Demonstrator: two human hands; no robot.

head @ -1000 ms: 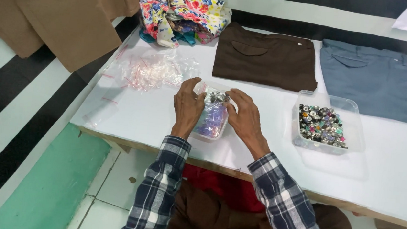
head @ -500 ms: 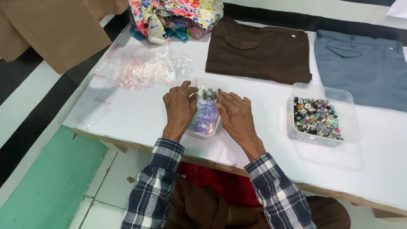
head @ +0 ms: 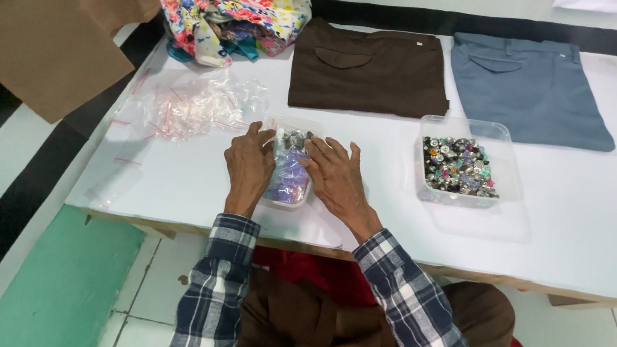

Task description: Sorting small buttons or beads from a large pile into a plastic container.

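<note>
- A small clear bag [head: 290, 166] of metal buttons and purple pieces is lying on a shallow clear tray [head: 314, 128] between the hands, near the white table's [head: 586, 228] front edge.
- The left hand [head: 248, 165] and right hand [head: 336, 176] are flanking it, fingers pinching its upper end.
- It is looking light, soft and slippery; gripping the top edge seems safest.
- Right of the right hand, a clear tub [head: 458, 164] is holding loose buttons.
- Beyond the left hand, empty plastic bags [head: 196, 100] are lying scattered.
- Farther off, brown trousers [head: 369, 71] are lying folded.

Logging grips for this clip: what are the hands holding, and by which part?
Both hands, left and right, clasp a small clear tub by its two long sides.
</note>
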